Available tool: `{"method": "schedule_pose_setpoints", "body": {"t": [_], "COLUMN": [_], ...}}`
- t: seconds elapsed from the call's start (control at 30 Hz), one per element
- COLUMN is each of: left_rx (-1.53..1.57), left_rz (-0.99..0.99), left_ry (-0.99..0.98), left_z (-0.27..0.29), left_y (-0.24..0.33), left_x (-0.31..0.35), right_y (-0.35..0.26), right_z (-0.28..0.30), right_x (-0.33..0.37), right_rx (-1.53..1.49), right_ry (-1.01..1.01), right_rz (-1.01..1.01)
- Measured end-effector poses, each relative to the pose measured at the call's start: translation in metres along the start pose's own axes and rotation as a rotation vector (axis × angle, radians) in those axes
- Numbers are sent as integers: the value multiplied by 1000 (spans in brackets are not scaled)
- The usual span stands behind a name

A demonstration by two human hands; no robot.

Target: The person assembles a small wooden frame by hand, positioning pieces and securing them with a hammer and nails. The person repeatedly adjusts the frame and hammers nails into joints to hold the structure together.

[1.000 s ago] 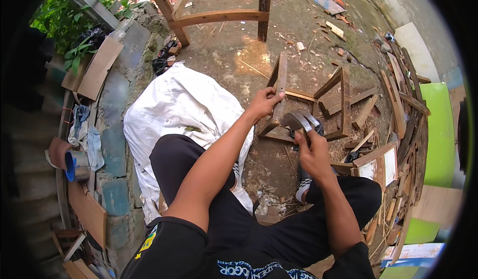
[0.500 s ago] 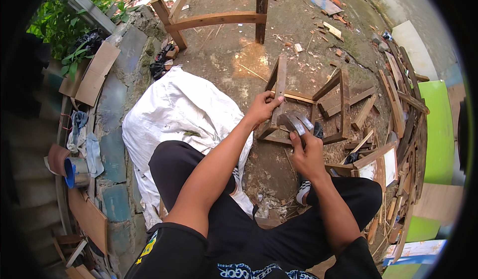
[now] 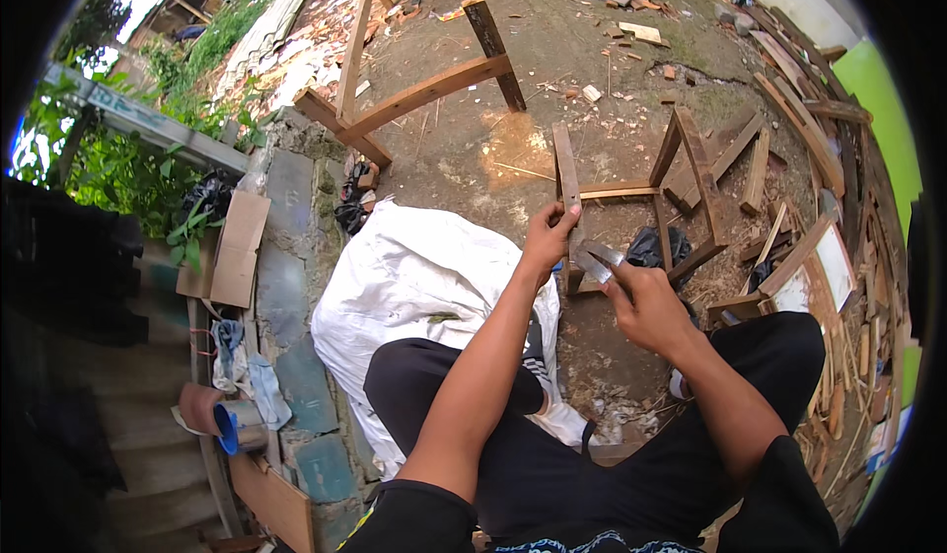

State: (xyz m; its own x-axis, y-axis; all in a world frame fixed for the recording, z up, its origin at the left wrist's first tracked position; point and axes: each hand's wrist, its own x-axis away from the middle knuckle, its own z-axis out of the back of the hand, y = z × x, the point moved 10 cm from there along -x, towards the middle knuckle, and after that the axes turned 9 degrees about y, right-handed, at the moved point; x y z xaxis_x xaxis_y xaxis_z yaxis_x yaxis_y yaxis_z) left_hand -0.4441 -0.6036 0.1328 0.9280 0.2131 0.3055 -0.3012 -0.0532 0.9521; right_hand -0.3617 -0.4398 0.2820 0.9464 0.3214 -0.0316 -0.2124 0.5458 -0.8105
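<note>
snugly, right grip (image 3: pixel 647 306) wraps hammer (image 3: pixel 595 265); left grip (image 3: pixel 548 243) pinches frame (image 3: pixel 565 166)

Outdoors, yard-like: littered ground (image 3: pixel 464 173), scrap wood (image 3: pixel 799 134) heaped, leafy plants (image 3: pixel 113 178), low block wall (image 3: pixel 286 292).

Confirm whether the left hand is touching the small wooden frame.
Touching. The head view shows it: the left hand has its thumb against the leftmost bar of the small wooden frame, no gap visible.
</note>
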Motion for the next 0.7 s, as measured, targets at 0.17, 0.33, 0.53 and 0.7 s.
{"method": "schedule_pose_setpoints", "body": {"t": [0.17,0.33,0.53,0.7], "left_rx": [98,154,149,162], "left_rz": [108,49,93,16], "left_ry": [-14,0,-24,-69], "left_z": [7,1,10,-2], "left_y": [-11,-18,-5,3], "left_x": [1,-4,4,8], "right_y": [-9,-35,12,-33], "right_z": [7,46,-7,35], "right_x": [-8,7,-7,-2], "right_rx": [-105,-222,-64,-192], "right_ry": [94,411,-4,243], "right_rz": [52,299,-89,226]}}
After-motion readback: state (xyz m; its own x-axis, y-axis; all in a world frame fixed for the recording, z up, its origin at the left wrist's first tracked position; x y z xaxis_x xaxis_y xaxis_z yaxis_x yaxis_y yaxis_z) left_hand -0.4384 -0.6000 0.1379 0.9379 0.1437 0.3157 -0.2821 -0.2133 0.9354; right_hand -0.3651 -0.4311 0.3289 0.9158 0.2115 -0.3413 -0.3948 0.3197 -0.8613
